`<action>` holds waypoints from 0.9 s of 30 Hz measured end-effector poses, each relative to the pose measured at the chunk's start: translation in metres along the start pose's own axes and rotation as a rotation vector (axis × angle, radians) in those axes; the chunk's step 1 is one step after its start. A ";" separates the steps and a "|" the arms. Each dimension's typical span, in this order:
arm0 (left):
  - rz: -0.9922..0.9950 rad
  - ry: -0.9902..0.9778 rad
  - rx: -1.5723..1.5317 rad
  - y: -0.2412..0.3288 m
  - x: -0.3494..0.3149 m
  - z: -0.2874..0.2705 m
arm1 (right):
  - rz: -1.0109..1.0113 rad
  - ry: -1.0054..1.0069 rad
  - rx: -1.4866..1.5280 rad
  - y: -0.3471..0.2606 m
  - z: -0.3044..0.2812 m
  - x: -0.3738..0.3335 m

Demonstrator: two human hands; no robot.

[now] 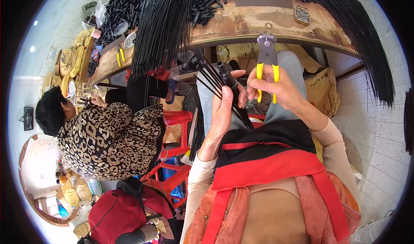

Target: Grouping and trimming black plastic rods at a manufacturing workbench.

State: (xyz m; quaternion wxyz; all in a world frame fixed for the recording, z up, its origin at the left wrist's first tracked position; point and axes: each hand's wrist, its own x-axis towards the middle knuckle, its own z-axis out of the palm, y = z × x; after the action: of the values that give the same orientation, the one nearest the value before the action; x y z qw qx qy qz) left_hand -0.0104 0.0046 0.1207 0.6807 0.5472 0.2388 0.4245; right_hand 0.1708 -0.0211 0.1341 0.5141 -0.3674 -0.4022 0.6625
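My left hand (224, 111) is closed round a bundle of thin black rods (210, 81) over my lap. Against its fingers stands a black cylindrical piece (225, 73), its top end facing up. The rods fan out to the upper left, and their lower part runs down between my knees. End-cutting pincers (267, 56) with yellow handles and grey jaws are in my right hand (277, 86). The jaws point away from me, and the handles stand slightly apart. My right fingertips are close to the left hand's fingers; whether they pinch something small cannot be made out.
A worn wooden bench (250, 24) lies ahead, with long black rods (159, 24) hanging over its edge and heaped short black parts (207, 2). A small tin (302, 15) of metal bits sits on it. A co-worker (108, 136) sits at left near red stools (174, 175).
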 end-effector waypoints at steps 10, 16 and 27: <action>0.002 -0.083 0.012 -0.006 0.006 0.007 | -0.294 0.021 -0.057 0.023 0.003 -0.001; -0.001 -0.071 0.014 -0.005 0.005 0.007 | -0.173 -0.057 0.029 0.013 0.008 -0.003; 0.001 -0.058 0.037 -0.003 0.002 0.007 | -0.156 0.001 -0.013 0.011 0.012 -0.005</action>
State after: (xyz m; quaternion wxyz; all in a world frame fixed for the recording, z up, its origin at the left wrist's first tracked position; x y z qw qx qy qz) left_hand -0.0031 0.0023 0.1201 0.6769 0.5719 0.2266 0.4043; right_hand 0.1565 -0.0298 0.1294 0.5620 -0.3386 -0.4337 0.6176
